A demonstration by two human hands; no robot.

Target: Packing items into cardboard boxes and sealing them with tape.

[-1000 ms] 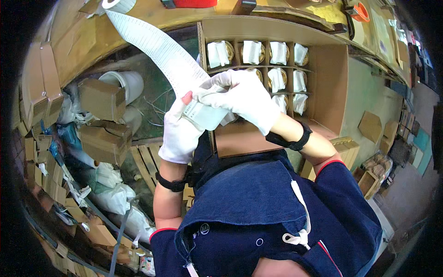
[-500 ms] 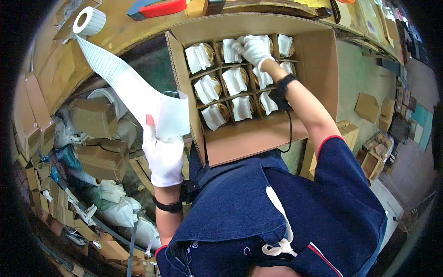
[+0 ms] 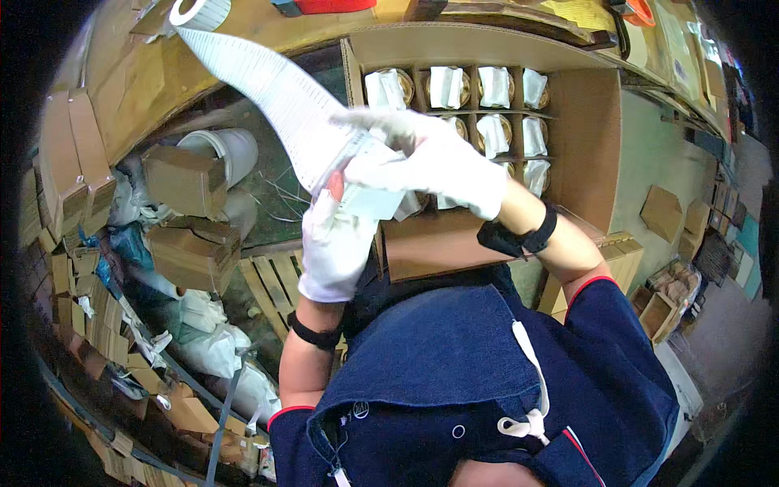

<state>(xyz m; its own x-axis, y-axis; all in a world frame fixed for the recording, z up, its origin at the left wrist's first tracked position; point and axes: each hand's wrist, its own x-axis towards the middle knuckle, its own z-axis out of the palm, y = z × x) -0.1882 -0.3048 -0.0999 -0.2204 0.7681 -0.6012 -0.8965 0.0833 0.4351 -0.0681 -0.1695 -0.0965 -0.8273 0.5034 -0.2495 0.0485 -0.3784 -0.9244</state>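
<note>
Strip: one long white paper strip with fine dark print point(image 3: 272, 93), its lower end at the hands, left of the packed carton and partly overlapping its near-left side.
Strip's long axis: slanting from upper left to lower right, slightly curved, the lower end pointing toward the person and the carton.
Roll: one white paper roll point(image 3: 215, 13) on the table at upper left, joined to the strip's far end.
Left hand: one white-gloved left hand point(image 3: 333, 253), holding the strip near its lower end, thumb on top; the thumb's tip shows pink.
Right hand: one white-gloved right hand point(image 3: 442, 166), above the strip's lower part, a narrow gap between thumb and forefinger; blur hides whether it pinches the paper.
Carton: one open brown cardboard carton with dividers point(image 3: 583, 146), beneath and beyond the right hand.
Carton's contents: round gold-toned tops, each with a white paper piece point(image 3: 495, 87); seven pieces show plainly, four far, two middle, one near. Others are partly hidden, so the total cannot be told.
Wristbands: two black bands point(image 3: 540, 233), one per wrist.
</note>
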